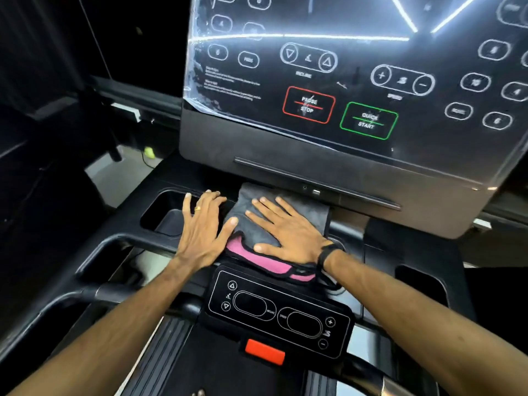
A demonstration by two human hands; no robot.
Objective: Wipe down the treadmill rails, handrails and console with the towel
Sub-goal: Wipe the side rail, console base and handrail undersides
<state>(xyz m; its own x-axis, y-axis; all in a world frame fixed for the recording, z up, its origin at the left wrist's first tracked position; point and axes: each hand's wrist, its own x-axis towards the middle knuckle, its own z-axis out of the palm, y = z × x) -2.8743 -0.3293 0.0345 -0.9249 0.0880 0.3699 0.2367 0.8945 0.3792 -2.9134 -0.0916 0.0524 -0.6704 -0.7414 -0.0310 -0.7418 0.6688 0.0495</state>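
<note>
The glossy black touch console (357, 81) is running off the top and right edges, its small print too blurred to read. Below it, the flat right hand (288, 232) is hiding part of the folded grey-and-pink towel (257, 221).

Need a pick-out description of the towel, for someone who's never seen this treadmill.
Start at the big glossy console with the red PAUSE/STOP and green QUICK START boxes, then drop to the dark tray just below it. The towel lies there under the flat right hand. It is the only cloth: folded, grey on top, pink with black trim underneath.
</note>
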